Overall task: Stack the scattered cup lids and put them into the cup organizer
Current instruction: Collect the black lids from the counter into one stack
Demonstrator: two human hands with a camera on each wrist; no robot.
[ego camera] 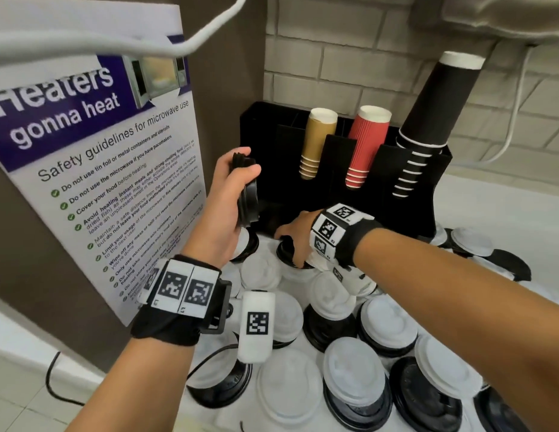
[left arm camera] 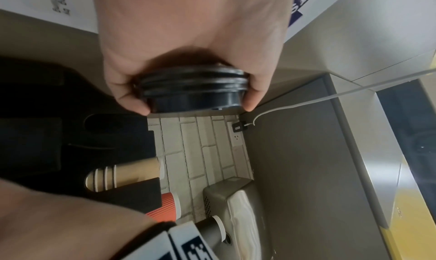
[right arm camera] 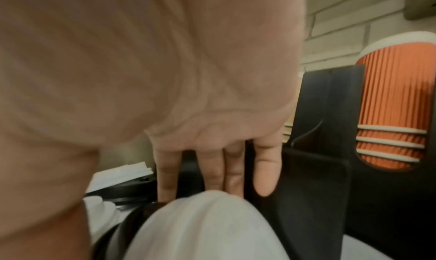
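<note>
The left hand (ego camera: 228, 194) grips a stack of black lids (ego camera: 247, 194) on edge before the cup organizer (ego camera: 428, 194); the right hand (ego camera: 295, 241) reaches down, fingers (right arm camera: 213, 171) extended. They touch a black lid (ego camera: 286, 252) among scattered lids (ego camera: 350, 375); whether they grasp it, I cannot tell.

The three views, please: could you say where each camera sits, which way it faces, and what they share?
Head: worn high, looks down at the cup organizer, scattered lids, both forearms.
Left wrist: looks along the left hand gripping a black lid stack.
Right wrist: looks along the right hand, fingers down beside a white lid.
Shared: all show the red cups.
</note>
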